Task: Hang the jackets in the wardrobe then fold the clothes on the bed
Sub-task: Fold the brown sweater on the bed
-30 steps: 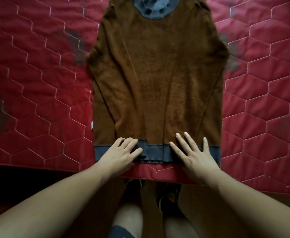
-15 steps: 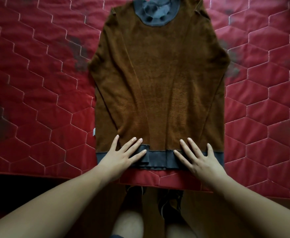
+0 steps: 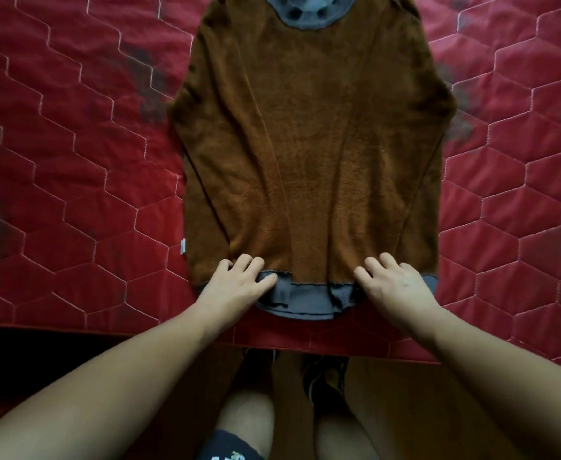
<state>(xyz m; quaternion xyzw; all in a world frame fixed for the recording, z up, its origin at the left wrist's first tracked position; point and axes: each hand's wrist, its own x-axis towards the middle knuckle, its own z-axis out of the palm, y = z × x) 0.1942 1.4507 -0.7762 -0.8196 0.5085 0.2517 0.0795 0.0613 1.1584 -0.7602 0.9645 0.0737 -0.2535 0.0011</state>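
1. Brown sweater (image 3: 312, 144): lies flat on the red quilted bed (image 3: 73, 161), grey hem (image 3: 305, 302) nearest you, at the bed's edge.
2. Your left hand (image 3: 239, 287): fingers curled, pinching the hem's left part.
3. Your right hand (image 3: 397, 287): fingers curled, gripping the bunched hem's right part.

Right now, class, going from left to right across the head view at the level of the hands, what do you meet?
Red quilted bedcover → small white tag at the sweater's edge → left hand → grey hem → right hand → more of the bedcover.
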